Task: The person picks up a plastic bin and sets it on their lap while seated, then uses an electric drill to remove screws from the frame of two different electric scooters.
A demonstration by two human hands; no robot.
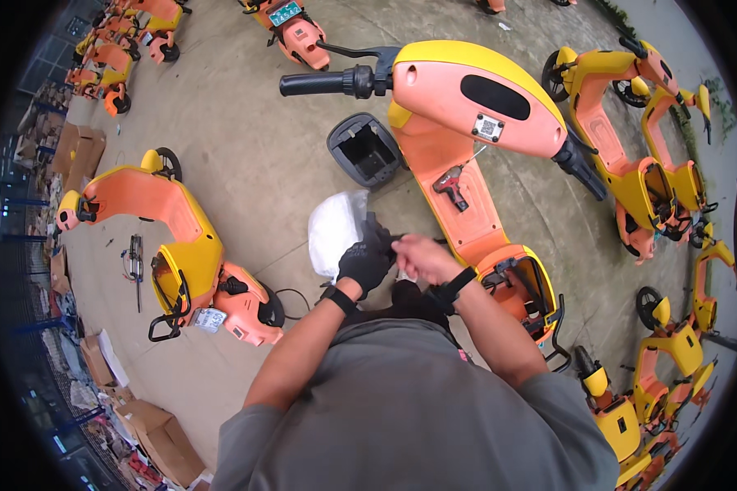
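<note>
Widest stretch of concrete floor [246, 106] on the left, between the hands and the parked yellow-and-pink scooter [202, 237]. Tighter on the right: footboard [477, 225] of the near scooter just beyond the right knuckles, opened rear compartment [512, 290] near the right forearm, handlebar [323, 83] overhanging farther ahead. Grey bin [336, 147] on the floor beyond the hands, near the footboard's left edge, dark-walled inside.

Black glove [358, 268] worn on the left grip [367, 255], in front of the body and a little left of the footboard. Bare right grip [420, 257] drawn up close on its right side, fingers curled inward at the glove's right edge; exact pinch too small to make out. Left fingers partly bent; impossible to tell from here any hold inside them. White plastic bag [332, 233] directly to the left of the glove, overlapped by it in view; touching or merely behind, cannot tell.

Glove's long axis running from the wrist up and slightly right, fingertips away from the body. Bag longer than wide, upper end away from the body, lower end near the left wrist. Cordless drill [450, 186] lying on the footboard, thin shaft toward the upper right.
</note>
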